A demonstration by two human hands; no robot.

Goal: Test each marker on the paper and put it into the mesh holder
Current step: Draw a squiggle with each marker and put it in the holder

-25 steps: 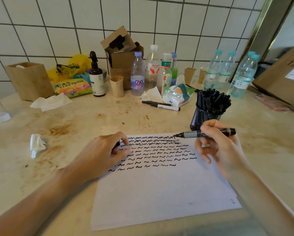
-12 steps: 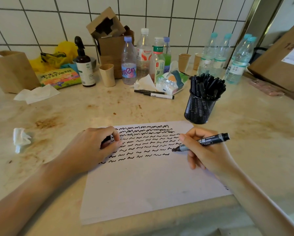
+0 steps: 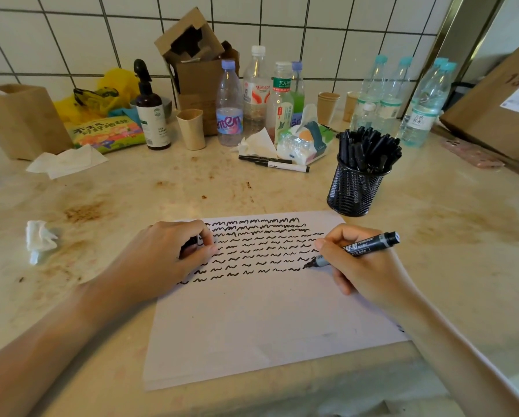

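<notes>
1. The right hand [image 3: 363, 266] has its grip closed around a black marker [image 3: 361, 246], tip touching the paper [image 3: 252, 320] at the squiggle rows' 3 o'clock end.
2. The left hand [image 3: 165, 260] curls on a dark cap [image 3: 193, 240], resting on the paper's 9 o'clock edge.
3. The mesh holder [image 3: 354, 191], full of markers, stands on the tabletop [image 3: 131, 194] at the paper's 1 o'clock.

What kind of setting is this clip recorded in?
Probably an informal break or pantry counter used as a workspace, not a proper desk. The white tiled wall, a stained stone countertop, and a clutter of water bottles and paper cups behind the paper suggest it.
</notes>
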